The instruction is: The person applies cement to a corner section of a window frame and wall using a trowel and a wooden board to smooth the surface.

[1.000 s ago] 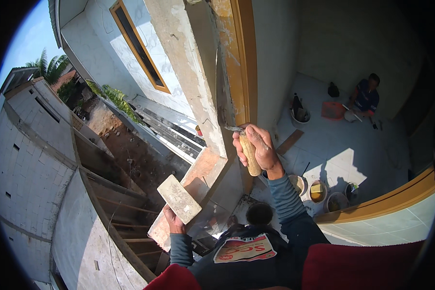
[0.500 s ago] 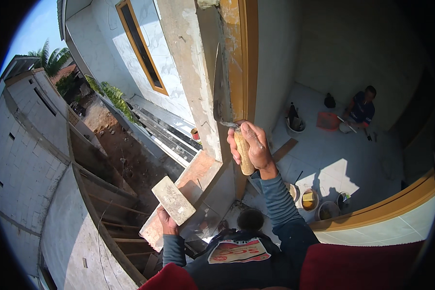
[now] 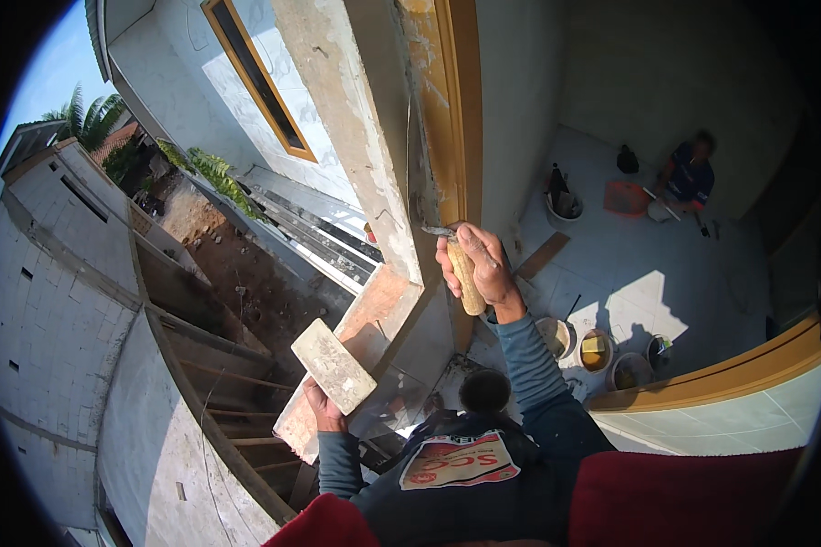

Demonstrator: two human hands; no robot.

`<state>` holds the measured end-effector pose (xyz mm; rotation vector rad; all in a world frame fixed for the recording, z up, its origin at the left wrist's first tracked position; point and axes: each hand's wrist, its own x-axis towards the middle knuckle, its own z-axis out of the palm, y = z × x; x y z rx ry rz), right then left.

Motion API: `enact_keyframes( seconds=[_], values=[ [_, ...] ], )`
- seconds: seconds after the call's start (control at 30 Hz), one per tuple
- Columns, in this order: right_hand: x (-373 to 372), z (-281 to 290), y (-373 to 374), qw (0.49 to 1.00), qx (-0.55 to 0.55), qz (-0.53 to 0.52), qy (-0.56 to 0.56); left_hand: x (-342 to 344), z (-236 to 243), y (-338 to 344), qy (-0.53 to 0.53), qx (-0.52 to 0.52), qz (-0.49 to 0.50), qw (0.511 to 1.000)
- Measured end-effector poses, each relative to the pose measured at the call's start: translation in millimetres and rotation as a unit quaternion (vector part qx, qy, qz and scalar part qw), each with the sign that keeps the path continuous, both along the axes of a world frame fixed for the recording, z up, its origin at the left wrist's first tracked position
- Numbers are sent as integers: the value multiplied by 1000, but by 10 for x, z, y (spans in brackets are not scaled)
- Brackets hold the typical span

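Swung slightly rightward, one trowel (image 3: 468, 288) fills right fingers (image 3: 444, 259) while left fingers (image 3: 314, 392) hold one block (image 3: 334, 366).

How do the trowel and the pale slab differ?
The trowel has a narrow, rounded, tan handle; the pale slab is a broad, flat rectangle. The trowel is in the right hand, the pale slab in the left hand. Both are held.

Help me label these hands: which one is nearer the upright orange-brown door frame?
Right. The right hand, gripping the trowel, appears in front of the door frame, low down; contact is unclear. The left hand, holding the pale block, is lower and farther left.
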<state>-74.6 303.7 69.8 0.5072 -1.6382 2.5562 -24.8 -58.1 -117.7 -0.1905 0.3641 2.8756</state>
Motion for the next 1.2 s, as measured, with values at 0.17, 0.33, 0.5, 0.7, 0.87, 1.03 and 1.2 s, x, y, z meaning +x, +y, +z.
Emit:
enact_keyframes(
  seconds=[0.17, 0.33, 0.5, 0.7, 0.87, 1.03, 1.2],
  values=[
    [-75, -186, -27, 999, 39, 13, 6, 10, -26, -14, -34, -14, 21, 999],
    [129, -360, -43, 998, -6, 60, 18, 24, -12, -16, -34, -16, 21, 999],
    [-83, -478, -56, 999, -11, 6, -34, 68, 137, 11, -12, -12, 7, 1000],
    [343, -718, -112, 991, -18, 131, -14, 111, 350, 138, -34, -16, 0, 999],
    [754, -1339, -60, 985, -89, 103, -110, 147, 399, 111, -56, -24, 11, 998],
    [583, -1581, -92, 991, -71, 7, -109, 217, 458, 34, -5, -50, -28, 998],
    [155, -1493, -165, 997, -31, -23, -70, 176, 531, 179, -50, -22, -6, 998]
  ],
)
